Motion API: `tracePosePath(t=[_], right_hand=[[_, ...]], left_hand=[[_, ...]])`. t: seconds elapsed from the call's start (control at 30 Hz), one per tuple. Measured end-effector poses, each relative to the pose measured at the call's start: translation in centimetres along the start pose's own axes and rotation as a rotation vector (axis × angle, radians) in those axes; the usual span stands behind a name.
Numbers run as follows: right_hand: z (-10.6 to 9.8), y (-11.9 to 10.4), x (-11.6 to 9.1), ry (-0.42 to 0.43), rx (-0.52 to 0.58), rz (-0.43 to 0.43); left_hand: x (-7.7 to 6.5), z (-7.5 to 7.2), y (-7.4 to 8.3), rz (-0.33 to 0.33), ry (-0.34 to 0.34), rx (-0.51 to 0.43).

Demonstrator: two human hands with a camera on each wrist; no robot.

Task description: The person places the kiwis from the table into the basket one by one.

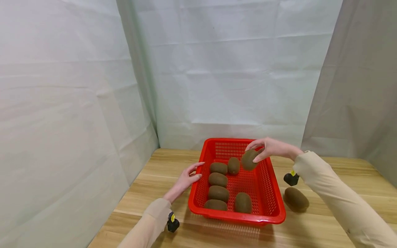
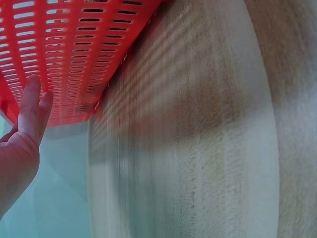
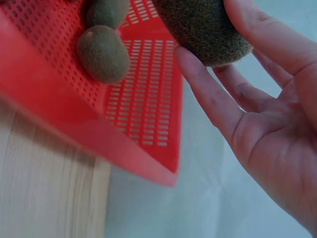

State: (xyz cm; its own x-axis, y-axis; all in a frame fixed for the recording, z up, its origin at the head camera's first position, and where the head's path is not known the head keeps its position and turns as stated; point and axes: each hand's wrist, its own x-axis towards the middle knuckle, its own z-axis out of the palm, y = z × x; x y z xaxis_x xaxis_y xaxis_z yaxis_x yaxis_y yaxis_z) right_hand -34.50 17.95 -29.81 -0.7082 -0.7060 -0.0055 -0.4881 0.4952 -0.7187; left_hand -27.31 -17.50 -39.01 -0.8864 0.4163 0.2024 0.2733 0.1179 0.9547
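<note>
A brown, fuzzy kiwi (image 1: 249, 161) is pinched between the thumb and fingers of my right hand (image 1: 270, 148), above the right part of a red plastic basket (image 1: 231, 216). The right wrist view shows the thumb on one side of the held kiwi (image 3: 203, 29) and fingertips on the other. My left hand (image 1: 186, 177) touches the basket's left side, its fingers mostly straight along the perforated outer wall in the left wrist view. In the basket, several kiwis form a column on the left; one kiwi (image 1: 233, 166) lies beside the column's far end, another kiwi (image 1: 243, 202) near the front.
One more kiwi (image 1: 296, 199) lies on the wooden table (image 1: 139, 203), right of the basket and near the right forearm. Pale cloth (image 1: 232, 86) hangs behind the table and on both sides. Each wrist carries a small black camera.
</note>
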Motion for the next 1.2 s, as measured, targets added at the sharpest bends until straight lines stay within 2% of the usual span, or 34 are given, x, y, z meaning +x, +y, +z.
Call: tracePosePath(t=[0.4, 0.67, 0.9, 1.07, 1.2], right_hand=[[2.2, -0.6, 2.4, -0.152, 0.051, 0.032], [3.7, -0.2, 3.5, -0.192, 0.044, 0.067], [4.9, 0.1, 4.5, -0.242, 0.103, 0.121], [5.9, 0.7, 4.9, -0.299, 0.153, 0.167], [6.5, 1.0, 5.1, -0.304, 0.154, 0.192]], left_hand=[[0.0, 0.0, -0.1, -0.002, 0.005, 0.007], [-0.1, 0.1, 0.1, -0.032, 0.001, -0.01], [0.2, 0.3, 0.1, 0.01, 0.01, 0.022], [0.2, 0.3, 0.1, 0.006, 0.007, 0.018], [0.1, 0.4, 0.1, 0.013, 0.001, 0.013]])
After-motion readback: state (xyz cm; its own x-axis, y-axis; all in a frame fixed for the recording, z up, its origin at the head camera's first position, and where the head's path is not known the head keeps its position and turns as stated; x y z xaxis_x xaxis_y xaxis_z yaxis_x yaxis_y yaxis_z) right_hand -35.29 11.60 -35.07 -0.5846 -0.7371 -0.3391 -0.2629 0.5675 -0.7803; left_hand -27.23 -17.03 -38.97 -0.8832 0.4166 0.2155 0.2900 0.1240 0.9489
